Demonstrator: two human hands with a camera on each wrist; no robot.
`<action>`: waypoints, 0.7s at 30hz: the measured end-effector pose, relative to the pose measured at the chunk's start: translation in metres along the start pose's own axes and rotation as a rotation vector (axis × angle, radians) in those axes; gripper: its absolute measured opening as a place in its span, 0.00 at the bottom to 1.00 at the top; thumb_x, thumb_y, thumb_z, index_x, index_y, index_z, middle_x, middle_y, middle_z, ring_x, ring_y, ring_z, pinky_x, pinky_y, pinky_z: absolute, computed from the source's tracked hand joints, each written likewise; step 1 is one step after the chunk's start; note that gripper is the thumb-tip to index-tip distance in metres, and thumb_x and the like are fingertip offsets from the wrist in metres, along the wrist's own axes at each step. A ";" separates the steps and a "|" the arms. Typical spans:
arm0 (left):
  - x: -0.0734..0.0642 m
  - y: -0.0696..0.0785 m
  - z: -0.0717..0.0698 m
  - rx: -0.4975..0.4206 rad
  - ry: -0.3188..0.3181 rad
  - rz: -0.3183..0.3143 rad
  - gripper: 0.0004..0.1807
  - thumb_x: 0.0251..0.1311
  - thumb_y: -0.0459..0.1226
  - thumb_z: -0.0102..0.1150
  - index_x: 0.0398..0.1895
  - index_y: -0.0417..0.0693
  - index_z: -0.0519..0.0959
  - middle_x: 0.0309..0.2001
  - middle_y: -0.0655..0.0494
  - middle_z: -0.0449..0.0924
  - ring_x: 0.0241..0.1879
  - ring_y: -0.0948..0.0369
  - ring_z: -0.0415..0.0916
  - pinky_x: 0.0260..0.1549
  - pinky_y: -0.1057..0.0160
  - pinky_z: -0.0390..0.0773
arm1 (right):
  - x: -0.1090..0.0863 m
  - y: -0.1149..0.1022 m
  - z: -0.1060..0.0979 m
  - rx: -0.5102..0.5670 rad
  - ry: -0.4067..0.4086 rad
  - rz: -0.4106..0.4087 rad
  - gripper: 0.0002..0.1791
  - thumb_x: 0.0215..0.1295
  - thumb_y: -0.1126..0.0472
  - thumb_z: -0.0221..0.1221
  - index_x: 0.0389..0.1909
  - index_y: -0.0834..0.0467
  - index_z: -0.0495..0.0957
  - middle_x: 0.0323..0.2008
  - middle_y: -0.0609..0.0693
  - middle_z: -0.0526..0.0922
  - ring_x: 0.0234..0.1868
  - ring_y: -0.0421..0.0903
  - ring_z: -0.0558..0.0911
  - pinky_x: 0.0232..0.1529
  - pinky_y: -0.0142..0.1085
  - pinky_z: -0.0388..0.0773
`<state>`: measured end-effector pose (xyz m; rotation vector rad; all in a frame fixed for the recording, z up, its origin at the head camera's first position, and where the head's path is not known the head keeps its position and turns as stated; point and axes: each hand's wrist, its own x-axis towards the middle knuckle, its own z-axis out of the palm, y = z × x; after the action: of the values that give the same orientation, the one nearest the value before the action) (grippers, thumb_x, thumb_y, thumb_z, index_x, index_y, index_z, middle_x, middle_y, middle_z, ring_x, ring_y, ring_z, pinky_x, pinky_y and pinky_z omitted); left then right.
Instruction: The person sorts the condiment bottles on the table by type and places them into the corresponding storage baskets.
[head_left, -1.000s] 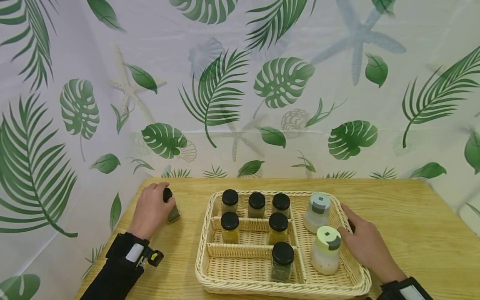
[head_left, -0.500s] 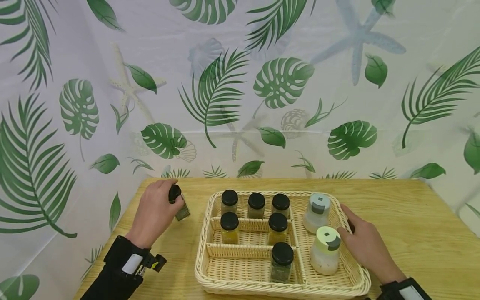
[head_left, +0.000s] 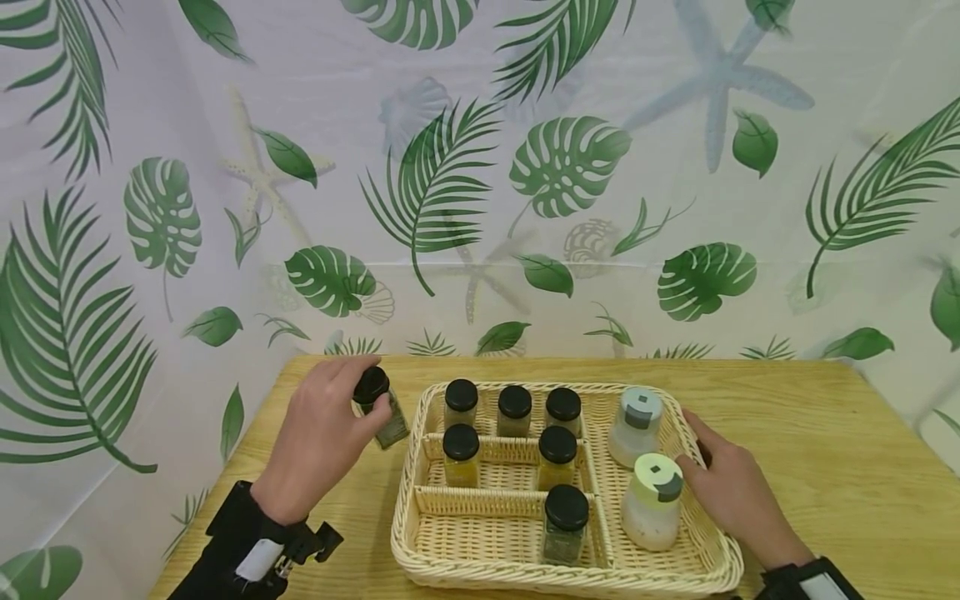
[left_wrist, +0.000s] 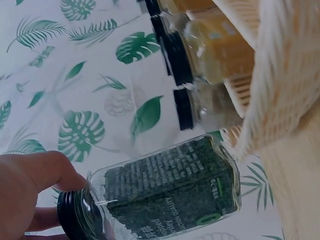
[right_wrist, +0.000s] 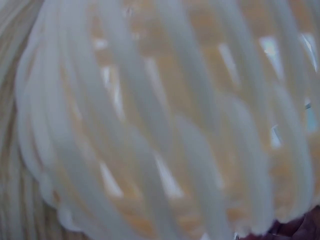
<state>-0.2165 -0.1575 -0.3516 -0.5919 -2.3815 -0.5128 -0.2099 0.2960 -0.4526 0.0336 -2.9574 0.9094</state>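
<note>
My left hand point(head_left: 318, 437) pinches a glass spice jar point(head_left: 392, 427) by its black lid, just left of the wicker basket point(head_left: 402, 508) and tilted. Dark green flakes fill the jar, and its label in the left wrist view reads partly as chopped parsley point(left_wrist: 167, 185). At the basket's right side, my right hand point(head_left: 738, 492) grips the rim, thumb on top and fingers on the outside. Mostly pale weave point(right_wrist: 195, 130) of the basket fills the right wrist view, blurred.
Several black-lidded jars point(head_left: 460, 456) stand in the basket's left compartments, split by woven dividers point(head_left: 487, 502). A blue-lidded shaker point(head_left: 635, 427) and a yellow-green-lidded shaker point(head_left: 651, 504) share its right compartment. Beneath lies a wooden table point(head_left: 832, 467); a leaf-print cloth point(head_left: 465, 208) hangs behind.
My left hand has carried the parsley jar up and rightward from the table's left part to beside the basket. My right hand and the basket stay in place.
</note>
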 end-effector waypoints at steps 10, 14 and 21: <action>-0.002 0.024 -0.012 -0.056 0.009 0.055 0.19 0.53 0.37 0.60 0.49 0.41 0.78 0.44 0.48 0.80 0.44 0.56 0.72 0.39 0.51 0.77 | 0.001 0.002 0.000 0.005 -0.009 0.006 0.37 0.71 0.56 0.48 0.74 0.61 0.44 0.58 0.75 0.67 0.55 0.64 0.71 0.40 0.53 0.77; -0.005 0.033 -0.015 -0.067 -0.010 0.065 0.18 0.54 0.38 0.61 0.49 0.43 0.78 0.44 0.50 0.80 0.45 0.58 0.71 0.40 0.53 0.77 | 0.001 0.001 0.000 0.011 -0.008 0.004 0.36 0.71 0.56 0.48 0.74 0.61 0.44 0.58 0.75 0.68 0.54 0.63 0.72 0.38 0.50 0.77; -0.014 0.048 -0.020 -0.096 -0.069 0.076 0.19 0.58 0.39 0.58 0.53 0.47 0.76 0.49 0.55 0.76 0.52 0.63 0.67 0.52 0.62 0.70 | 0.000 0.000 0.000 0.014 -0.002 0.009 0.36 0.71 0.56 0.47 0.74 0.61 0.44 0.58 0.75 0.68 0.55 0.64 0.71 0.42 0.56 0.76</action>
<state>-0.1722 -0.1320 -0.3358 -0.7513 -2.3988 -0.5837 -0.2104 0.2962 -0.4526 0.0226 -2.9559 0.9312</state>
